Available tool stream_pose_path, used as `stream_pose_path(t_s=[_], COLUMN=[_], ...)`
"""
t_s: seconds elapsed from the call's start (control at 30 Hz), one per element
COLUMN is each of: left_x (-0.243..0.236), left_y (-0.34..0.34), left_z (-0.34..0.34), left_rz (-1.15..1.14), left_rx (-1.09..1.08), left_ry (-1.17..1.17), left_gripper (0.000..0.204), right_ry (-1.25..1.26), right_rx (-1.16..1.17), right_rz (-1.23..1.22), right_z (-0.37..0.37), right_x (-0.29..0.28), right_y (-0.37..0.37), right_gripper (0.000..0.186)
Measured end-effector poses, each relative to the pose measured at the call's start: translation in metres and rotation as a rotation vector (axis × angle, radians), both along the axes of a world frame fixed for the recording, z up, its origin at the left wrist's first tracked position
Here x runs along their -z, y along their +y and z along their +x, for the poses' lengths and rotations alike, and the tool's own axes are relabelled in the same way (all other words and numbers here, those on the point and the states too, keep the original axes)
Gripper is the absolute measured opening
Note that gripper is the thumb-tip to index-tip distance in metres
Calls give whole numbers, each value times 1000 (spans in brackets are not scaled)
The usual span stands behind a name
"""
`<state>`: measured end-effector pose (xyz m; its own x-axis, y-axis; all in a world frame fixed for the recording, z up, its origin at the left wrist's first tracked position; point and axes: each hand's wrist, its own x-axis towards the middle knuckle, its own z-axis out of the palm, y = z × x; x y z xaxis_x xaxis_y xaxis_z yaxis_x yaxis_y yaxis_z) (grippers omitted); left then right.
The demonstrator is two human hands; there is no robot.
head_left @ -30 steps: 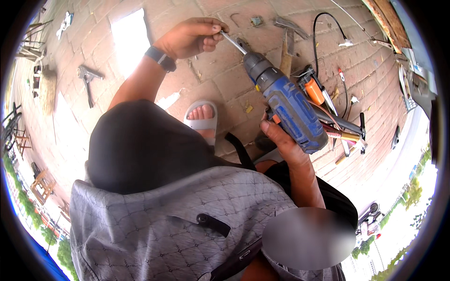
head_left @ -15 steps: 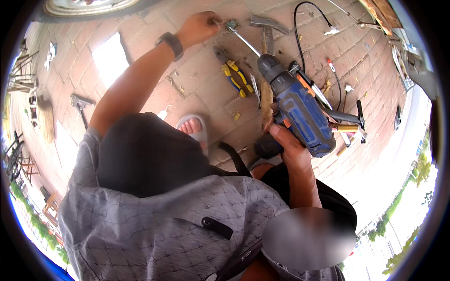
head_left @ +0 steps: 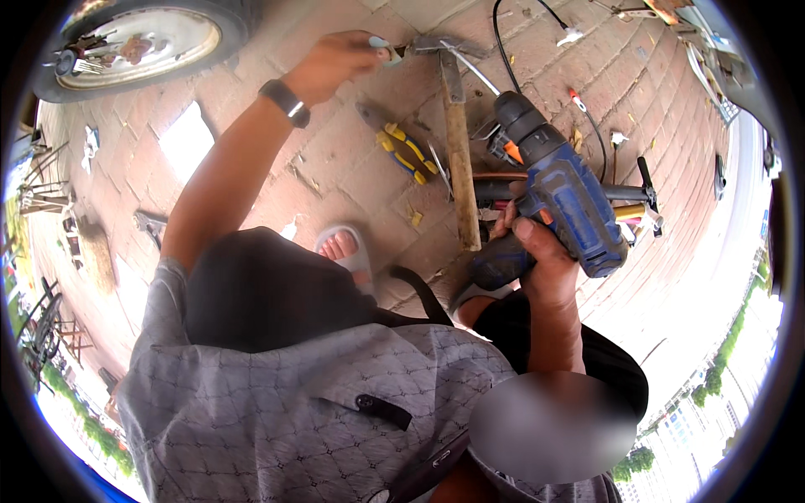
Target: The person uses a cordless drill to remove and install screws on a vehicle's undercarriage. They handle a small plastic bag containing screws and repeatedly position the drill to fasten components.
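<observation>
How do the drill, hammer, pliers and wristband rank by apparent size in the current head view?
1. Blue drill
2. Wooden-handled hammer
3. Yellow-and-black pliers
4. Dark wristband
Apparent size only: the drill looks nearer the camera.

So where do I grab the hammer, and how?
Probably by the wooden handle, near its lower end, coming in from the left: that part is long and slim, the metal head sits at the far end, and the drill crowds the right side.
</observation>
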<state>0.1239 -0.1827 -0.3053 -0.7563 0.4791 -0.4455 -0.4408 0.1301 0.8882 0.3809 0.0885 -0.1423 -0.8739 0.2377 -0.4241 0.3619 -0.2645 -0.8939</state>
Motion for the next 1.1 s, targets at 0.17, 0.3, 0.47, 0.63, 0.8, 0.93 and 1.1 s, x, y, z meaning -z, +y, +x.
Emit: stream_pose_path(t_s=[0.17, 0.3, 0.47, 0.63, 0.8, 0.93, 1.1], left_x=[-49, -89, -158, -233, -288, -325, -349], left_y=[-5, -1, 11, 32, 69, 97, 134], left_z=[0, 6, 10, 18, 19, 12, -5], left_rz=[619, 547, 525, 518, 331, 143, -359], left_rx=[-154, -186, -57, 137, 67, 129, 233], left_ry=[-543, -625, -497, -315, -76, 142, 592], left_gripper=[14, 18, 28, 26, 28, 34, 32], right_ry=[77, 100, 123, 227, 281, 296, 188], right_rx=[25, -26, -31, -12, -65, -35, -9], right_rz=[-71, -73, -99, -103, -156, -202, -283], right_z=[-7, -1, 7, 10, 7, 9, 13], right_x=[-43, -85, -139, -177, -187, -190, -191], right_y=[8, 20, 42, 73, 109, 130, 159], right_gripper=[51, 57, 62, 64, 69, 73, 72])
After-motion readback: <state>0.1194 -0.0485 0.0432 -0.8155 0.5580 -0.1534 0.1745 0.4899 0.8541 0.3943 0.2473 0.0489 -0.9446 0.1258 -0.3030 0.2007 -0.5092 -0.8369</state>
